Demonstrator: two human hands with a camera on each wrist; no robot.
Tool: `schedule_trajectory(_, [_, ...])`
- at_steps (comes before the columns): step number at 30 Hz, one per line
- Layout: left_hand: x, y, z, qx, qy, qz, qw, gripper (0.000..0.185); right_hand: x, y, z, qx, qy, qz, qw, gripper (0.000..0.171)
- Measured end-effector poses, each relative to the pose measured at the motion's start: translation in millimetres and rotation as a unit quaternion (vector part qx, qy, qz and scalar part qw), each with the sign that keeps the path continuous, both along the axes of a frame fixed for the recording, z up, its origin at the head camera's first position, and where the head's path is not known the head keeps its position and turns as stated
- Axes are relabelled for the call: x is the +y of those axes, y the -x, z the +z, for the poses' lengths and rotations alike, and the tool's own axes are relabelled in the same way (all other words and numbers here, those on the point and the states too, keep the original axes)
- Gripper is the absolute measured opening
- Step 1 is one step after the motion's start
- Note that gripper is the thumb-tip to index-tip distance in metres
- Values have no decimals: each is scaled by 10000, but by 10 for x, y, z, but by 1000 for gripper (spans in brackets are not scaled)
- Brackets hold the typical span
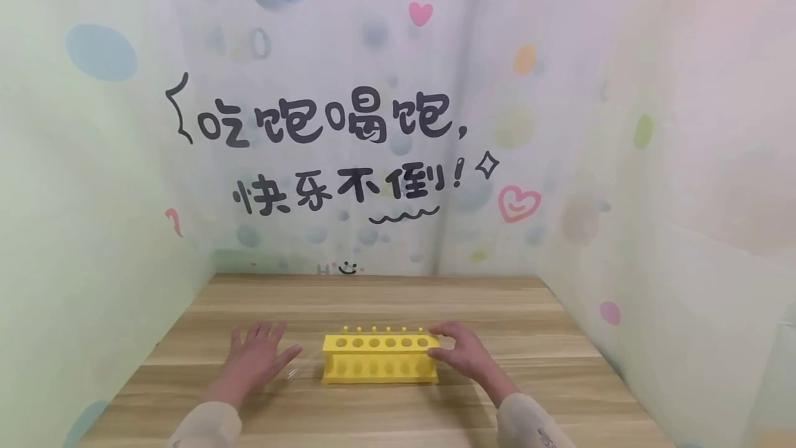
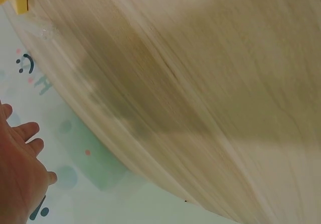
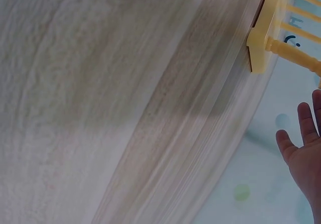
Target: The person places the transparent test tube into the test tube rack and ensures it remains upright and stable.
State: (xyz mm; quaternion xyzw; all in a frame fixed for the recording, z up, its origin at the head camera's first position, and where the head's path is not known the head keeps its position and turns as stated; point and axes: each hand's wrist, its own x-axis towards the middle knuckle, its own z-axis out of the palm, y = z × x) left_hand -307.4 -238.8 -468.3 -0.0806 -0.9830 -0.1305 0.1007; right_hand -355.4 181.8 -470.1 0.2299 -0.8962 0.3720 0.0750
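Sleeves (image 1: 208, 427) nearest. Yellow rack (image 1: 382, 359) lies lengthwise, parallel to far edge of table (image 1: 373, 415), just left of right grip (image 1: 465, 351), the nearer; can't tell if grasping. Left grip (image 1: 253, 359) spread, released.

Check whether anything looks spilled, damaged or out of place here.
One oddity: a small clear object, too faint to identify, lies loose on the table near the left hand, outside the upright yellow rack. No damage shows.
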Motion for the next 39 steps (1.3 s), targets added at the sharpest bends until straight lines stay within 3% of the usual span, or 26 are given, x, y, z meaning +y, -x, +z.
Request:
schedule_trajectory(9, [47,-5,14,-168,20,-7,9999,85,-6,25,-41,18,122,24,9999,42])
schedule_trajectory(20, [37,46,-81,8,-36,-192,9998,76,-1,31,-44,35,158,73,9998,40])
schedule_trajectory(26, [72,64,-79,104,-301,-264,9991,68,-10,19,-46,-63,161,18,9998,38])
schedule_trajectory(39, [205,275,-139,130,-558,-258,9980,63,-13,30,-25,-57,-8,-20,10000,38])
